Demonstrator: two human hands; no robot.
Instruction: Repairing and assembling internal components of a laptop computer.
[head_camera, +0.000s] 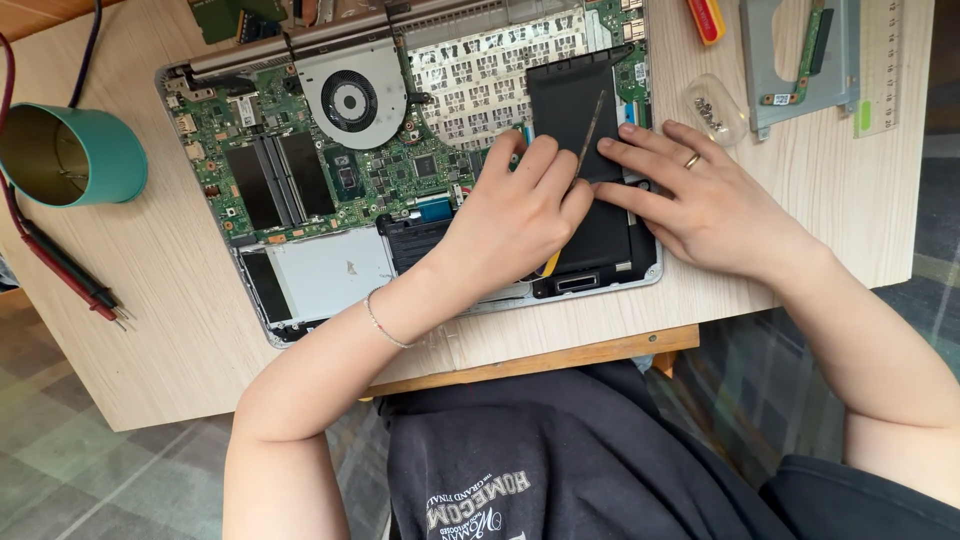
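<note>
An opened laptop (310, 275) lies on a wooden table, its green motherboard (400, 165) and round fan (350, 98) bare. My left hand (515, 215), a thin bracelet on its wrist, is closed around a slim metal pry tool (590, 130) with a yellow end. The tool's tip reaches up over the black battery pack (562, 100) at the laptop's right side. My right hand (705, 200), with a ring on one finger, lies flat, its fingertips pressing on the battery's right edge next to the left hand.
A teal cup (95, 155) stands at the left, with red and black probe leads (70, 275) below it. At the upper right are a small clear tub of screws (715, 108), a grey metal bracket (790, 70), a ruler (880, 60) and a red-yellow tool (706, 18). The table's front edge (560, 358) is close to my body.
</note>
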